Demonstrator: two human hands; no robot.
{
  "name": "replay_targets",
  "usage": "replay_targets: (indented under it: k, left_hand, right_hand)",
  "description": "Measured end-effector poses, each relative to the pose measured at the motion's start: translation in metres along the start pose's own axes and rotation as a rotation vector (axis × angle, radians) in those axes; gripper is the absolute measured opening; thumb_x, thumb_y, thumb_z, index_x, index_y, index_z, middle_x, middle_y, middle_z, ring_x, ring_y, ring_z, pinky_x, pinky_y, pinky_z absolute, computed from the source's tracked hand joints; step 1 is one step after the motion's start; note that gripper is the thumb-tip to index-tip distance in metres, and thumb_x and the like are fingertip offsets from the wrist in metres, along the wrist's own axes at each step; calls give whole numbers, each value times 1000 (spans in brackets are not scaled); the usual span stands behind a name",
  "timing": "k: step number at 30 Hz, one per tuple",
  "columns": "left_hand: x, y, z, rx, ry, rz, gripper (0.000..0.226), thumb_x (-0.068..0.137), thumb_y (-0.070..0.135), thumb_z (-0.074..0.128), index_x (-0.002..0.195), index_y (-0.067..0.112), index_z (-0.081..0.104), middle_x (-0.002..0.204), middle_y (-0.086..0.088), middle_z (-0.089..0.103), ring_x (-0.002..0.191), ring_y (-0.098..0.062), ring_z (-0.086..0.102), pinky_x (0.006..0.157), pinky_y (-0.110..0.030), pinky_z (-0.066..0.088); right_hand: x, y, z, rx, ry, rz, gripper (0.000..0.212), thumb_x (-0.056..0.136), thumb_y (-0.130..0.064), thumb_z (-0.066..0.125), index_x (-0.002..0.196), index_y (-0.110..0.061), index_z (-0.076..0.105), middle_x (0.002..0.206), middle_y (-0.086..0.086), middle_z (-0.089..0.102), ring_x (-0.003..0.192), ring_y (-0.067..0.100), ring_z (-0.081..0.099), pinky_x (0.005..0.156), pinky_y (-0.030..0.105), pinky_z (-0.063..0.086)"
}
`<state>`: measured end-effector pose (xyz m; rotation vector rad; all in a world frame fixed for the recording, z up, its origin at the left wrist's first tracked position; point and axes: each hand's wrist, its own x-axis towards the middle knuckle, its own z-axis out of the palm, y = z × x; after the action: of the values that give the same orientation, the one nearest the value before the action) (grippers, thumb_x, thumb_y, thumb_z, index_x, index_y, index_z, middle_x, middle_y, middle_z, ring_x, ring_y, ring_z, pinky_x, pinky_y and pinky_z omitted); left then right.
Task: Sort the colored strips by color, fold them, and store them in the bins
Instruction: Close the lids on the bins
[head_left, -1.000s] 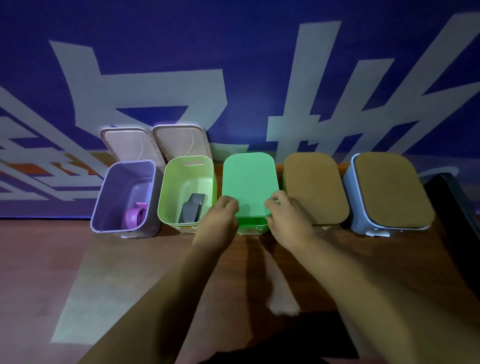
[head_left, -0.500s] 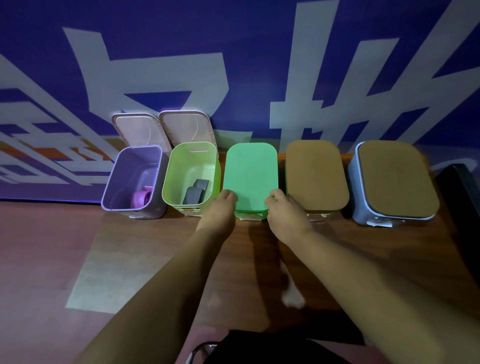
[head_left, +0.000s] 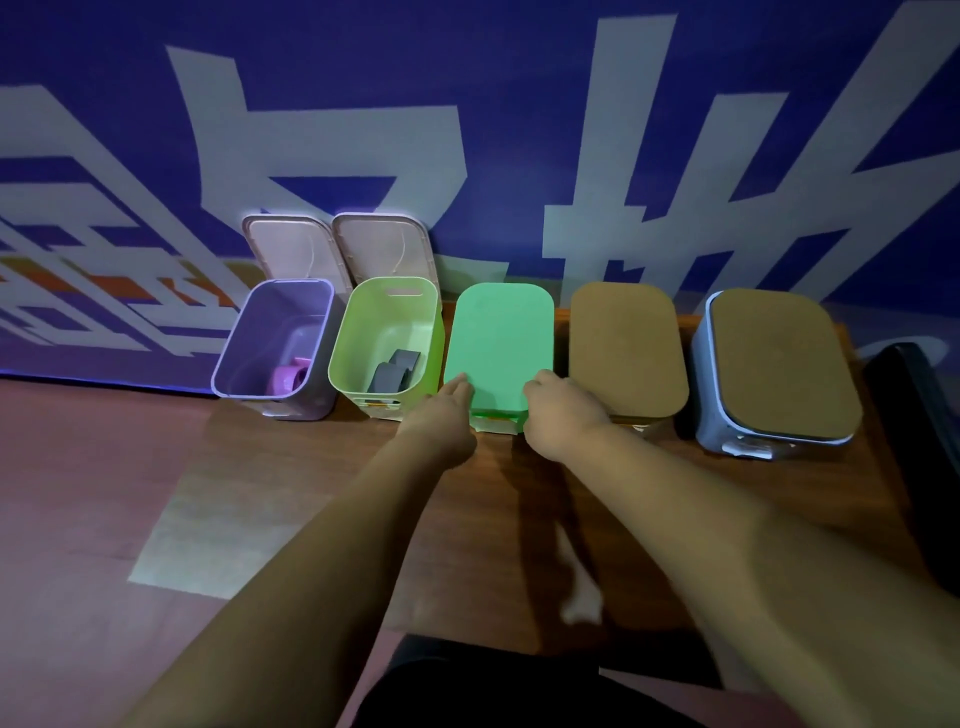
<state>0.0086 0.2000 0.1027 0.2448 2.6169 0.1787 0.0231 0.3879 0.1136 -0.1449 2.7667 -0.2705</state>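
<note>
Presently both forearms reach forward, nearly parallel, to the green lid (head_left: 501, 338), which sits on the middle bin of five on the tabletop (head_left: 291, 483). The left hand (head_left: 447, 415) lies at the lid's near-left corner with its thumb on top. Its fingers are hidden, so its grip cannot be told. The right hand (head_left: 558, 415) curls round the near-right corner (grip closed on the lid). The lid's long axis runs away from the person. Folded grey strips (head_left: 395, 371) lie in the open light-green bin (head_left: 358, 322) just left of the lid. A pink strip (head_left: 285, 382) lies in the purple bin (head_left: 260, 332) further left, partly cut off by the rim.
</note>
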Motion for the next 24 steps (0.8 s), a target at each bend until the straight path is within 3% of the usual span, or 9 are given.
replay_targets:
  k: [4, 7, 11, 13, 17, 20, 24]
  left_hand:
    - [10, -9, -11, -89, 40, 43, 67, 90, 13, 59, 154, 16, 43, 162, -6, 43, 136, -33, 53, 110, -49, 49]
    - [24, -19, -27, -100, 54, 131, 51, 92, 20, 63, 142, 15, 59, 147, -9, 56, 129, -29, 57, 107, -39, 49]
    - [48, -53, -59, -142, 89, 183, 40, 93, 35, 61, 131, 24, 68, 135, -2, 68, 120, -27, 63, 99, -31, 49]
    - [61, -81, -80, -183, 149, 215, 33, 92, 34, 62, 121, 22, 73, 125, -4, 73, 113, -28, 66, 97, -36, 53]
    - [92, -136, -135, -262, 320, 196, 37, 94, 20, 63, 129, 14, 71, 135, -10, 66, 122, -30, 63, 105, -35, 47]
    - [119, -168, -174, -309, 405, 144, 45, 94, 12, 59, 138, 11, 61, 144, -12, 52, 119, -35, 62, 105, -42, 49]
    - [146, -196, -207, -248, 500, 144, 44, 89, 1, 55, 133, 2, 53, 138, -19, 49, 116, -42, 56, 97, -49, 50]
  right_hand:
    - [11, -9, -4, -13, 26, 25, 31, 98, -18, 58, 129, -16, 62, 121, 5, 54, 114, 29, 54, 92, 45, 55]
    - [27, -18, -9, -50, 36, 69, 30, 100, -23, 54, 127, -14, 63, 120, 8, 53, 116, 31, 53, 94, 46, 51]
    - [60, -39, -23, -45, 38, 144, 31, 103, -28, 51, 124, -11, 66, 105, 4, 47, 98, 26, 50, 87, 43, 53]
    - [81, -54, -34, 3, 62, 166, 32, 104, -28, 50, 122, -10, 68, 106, 5, 50, 94, 28, 55, 86, 42, 55]
    - [128, -96, -60, 107, 177, 147, 25, 104, -26, 56, 119, -13, 70, 123, 5, 54, 100, 29, 63, 92, 44, 57]
    - [159, -129, -83, 186, 258, 130, 23, 104, -22, 59, 123, -13, 69, 126, 3, 53, 101, 28, 62, 84, 36, 51]
    - [189, -162, -105, 229, 316, 160, 36, 101, -19, 61, 136, -14, 61, 140, 8, 54, 114, 31, 63, 92, 41, 54]
